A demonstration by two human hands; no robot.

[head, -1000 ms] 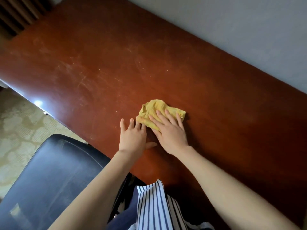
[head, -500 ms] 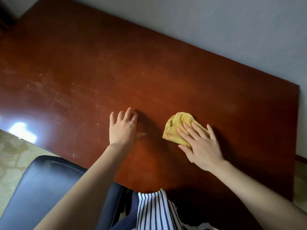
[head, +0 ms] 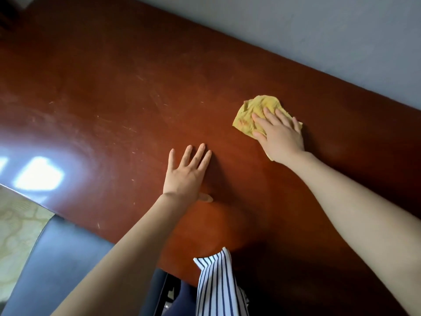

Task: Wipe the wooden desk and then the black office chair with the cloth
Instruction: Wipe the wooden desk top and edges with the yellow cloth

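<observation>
Our right hand (head: pixel 281 135) lies flat, fingers straight, on the yellow cloth (head: pixel 257 110), pressing it to the bench (head: pixel 114 99) near the far edge by the wall (head: pixel 296 30). Our left hand (head: pixel 186 174) rests spread on bare wood, well apart. At the near edge the black chair (head: pixel 68 258) is cut off by the frame and partly hidden by our forearm

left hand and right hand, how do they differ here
The left hand lies bare on the wooden desk; the right hand presses the yellow cloth. The left hand sits nearer the person; the right hand reaches farther toward the wall. Both are flat, palm down, fingers straight.
</observation>
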